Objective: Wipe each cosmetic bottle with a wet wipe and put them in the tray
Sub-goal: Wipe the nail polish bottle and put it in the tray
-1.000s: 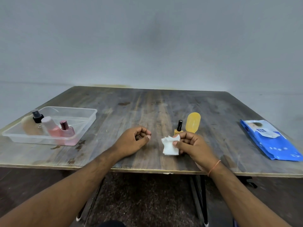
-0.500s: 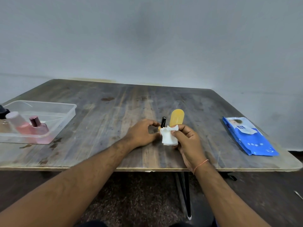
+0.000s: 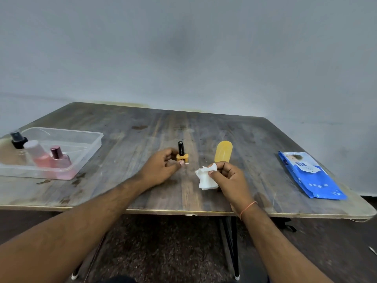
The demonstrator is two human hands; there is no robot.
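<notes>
Left hand (image 3: 161,170) grips yellow bottle (image 3: 182,156); right hand (image 3: 228,178) pinches wipe (image 3: 206,178); labels unreadable.

Worn wooden table (image 3: 234,127); grey wall (image 3: 183,48); perhaps dark carpet (image 3: 163,242).

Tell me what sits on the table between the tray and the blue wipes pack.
In the head view, between the tray and the wipes pack: the small yellow bottle gripped by the left hand, the wipe in the right hand, and the yellow flat bottle.

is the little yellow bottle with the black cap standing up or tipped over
Upright: the small yellow bottle with a black cap stands with its cap pointing up.
</notes>
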